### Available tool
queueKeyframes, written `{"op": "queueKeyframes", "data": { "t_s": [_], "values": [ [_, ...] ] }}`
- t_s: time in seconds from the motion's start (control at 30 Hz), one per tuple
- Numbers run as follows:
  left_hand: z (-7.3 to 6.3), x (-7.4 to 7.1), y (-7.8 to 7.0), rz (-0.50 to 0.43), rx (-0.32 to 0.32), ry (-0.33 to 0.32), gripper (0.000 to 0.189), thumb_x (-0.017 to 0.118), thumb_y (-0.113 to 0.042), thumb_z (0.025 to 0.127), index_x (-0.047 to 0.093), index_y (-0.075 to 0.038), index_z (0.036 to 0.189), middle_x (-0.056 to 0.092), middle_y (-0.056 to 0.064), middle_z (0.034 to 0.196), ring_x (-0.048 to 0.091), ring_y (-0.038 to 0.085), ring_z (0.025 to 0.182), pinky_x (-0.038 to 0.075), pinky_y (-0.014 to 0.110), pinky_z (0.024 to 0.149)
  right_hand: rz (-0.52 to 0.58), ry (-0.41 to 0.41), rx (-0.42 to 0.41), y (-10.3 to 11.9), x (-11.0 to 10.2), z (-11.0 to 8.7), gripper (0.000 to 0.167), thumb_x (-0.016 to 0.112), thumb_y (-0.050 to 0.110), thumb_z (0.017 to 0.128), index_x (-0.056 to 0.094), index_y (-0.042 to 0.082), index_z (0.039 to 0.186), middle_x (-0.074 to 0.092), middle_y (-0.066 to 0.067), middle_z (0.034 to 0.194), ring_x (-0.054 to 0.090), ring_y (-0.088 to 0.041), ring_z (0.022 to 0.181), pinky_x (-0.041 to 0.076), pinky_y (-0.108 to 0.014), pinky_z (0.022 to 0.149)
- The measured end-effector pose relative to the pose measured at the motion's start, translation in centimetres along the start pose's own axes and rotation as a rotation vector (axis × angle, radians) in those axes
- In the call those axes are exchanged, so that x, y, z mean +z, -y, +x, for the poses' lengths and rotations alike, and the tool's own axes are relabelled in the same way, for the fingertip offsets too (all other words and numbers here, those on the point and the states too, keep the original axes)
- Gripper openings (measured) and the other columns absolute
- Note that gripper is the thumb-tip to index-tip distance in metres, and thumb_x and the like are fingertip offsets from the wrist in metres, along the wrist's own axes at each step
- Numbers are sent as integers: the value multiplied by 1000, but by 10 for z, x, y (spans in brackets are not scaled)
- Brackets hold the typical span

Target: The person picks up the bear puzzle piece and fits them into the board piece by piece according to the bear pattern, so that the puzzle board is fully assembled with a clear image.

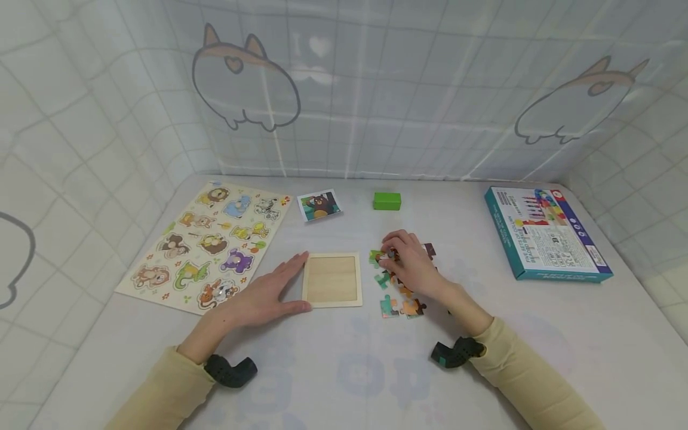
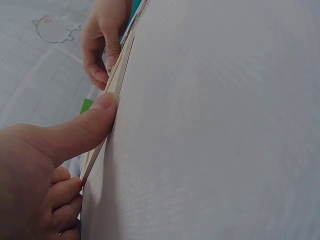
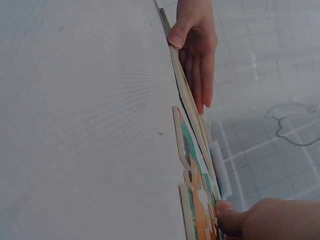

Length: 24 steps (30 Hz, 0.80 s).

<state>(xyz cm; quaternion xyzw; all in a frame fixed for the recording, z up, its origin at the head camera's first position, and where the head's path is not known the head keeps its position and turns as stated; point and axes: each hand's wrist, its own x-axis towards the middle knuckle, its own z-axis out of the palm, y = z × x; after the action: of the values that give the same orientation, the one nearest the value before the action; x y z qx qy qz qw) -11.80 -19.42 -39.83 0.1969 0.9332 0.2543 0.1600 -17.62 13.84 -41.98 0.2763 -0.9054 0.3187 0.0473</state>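
A square wooden puzzle tray [image 1: 359, 280] with a raised rim lies bare in the head view's middle. My left hand [image 1: 264, 297] rests at its left side, thumb near the lower corner and straight fingertips at the upper one. To the right, my right hand [image 1: 411, 263] bends over a cluster of loose jigsaw pieces [image 1: 389, 306] in green, orange and brown. Its thumb and fingers pinch a jigsaw piece [image 1: 380, 257] at the cluster's upper left, partly hidden by the fingers. In the right wrist view the right thumb [image 3: 227, 212] is down at the pieces.
An animal puzzle board [image 1: 180, 263] lies at the left. Behind the tray are a small bear picture card [image 1: 319, 205] and a green block [image 1: 387, 201]. A teal-edged box [image 1: 548, 233] lies at the right. A patterned curtain [image 1: 376, 89] rises at the table's back.
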Motion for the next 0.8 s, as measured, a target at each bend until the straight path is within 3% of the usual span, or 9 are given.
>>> {"op": "queueKeyframes", "data": {
  "t_s": [0.8],
  "values": [
    [-1,0,-1,-6,1,1,101,67,-60,88,13,-18,162,16,12,167,20,42,151,24,58,121,83,25,69,9,1,-2,22,66,14,97,59,-2,111,51,-15,130,42,-32,116,43,-43,92]
  ]
}}
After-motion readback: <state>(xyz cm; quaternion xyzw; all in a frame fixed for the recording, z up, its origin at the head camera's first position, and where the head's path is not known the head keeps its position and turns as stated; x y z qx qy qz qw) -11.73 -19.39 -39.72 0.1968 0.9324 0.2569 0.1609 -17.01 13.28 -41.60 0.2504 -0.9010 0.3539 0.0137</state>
